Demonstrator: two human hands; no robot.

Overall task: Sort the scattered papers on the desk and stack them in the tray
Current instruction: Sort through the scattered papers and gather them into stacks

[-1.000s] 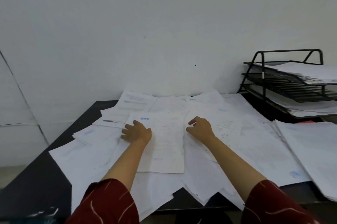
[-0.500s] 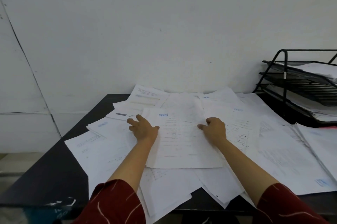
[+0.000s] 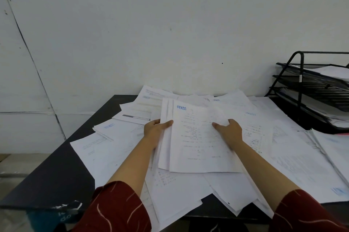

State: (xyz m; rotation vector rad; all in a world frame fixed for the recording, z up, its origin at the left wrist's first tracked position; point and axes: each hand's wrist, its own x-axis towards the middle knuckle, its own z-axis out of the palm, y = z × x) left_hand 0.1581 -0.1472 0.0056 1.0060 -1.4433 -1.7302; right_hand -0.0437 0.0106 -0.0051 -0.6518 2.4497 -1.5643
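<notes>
White printed papers (image 3: 294, 154) lie scattered over the black desk (image 3: 62, 165). A small bundle of sheets (image 3: 196, 148) with a blue stamp at its far end is raised a little above the pile in the middle. My left hand (image 3: 155, 130) grips the bundle's left edge, thumb on top. My right hand (image 3: 229, 131) lies on the bundle's right side, fingers curled over it. The black wire tray rack (image 3: 296, 73) stands at the back right with papers on its shelves.
A white wall rises directly behind the desk. Bare black desktop shows along the left side and front left corner. More sheets (image 3: 332, 148) overlap the desk's right edge in front of the rack. Some papers hang over the near edge.
Both hands have gone from resting flat on the top sheet to gripping several sheets together; the bundle's left edge has lifted off the pile. The view has shifted left.
</notes>
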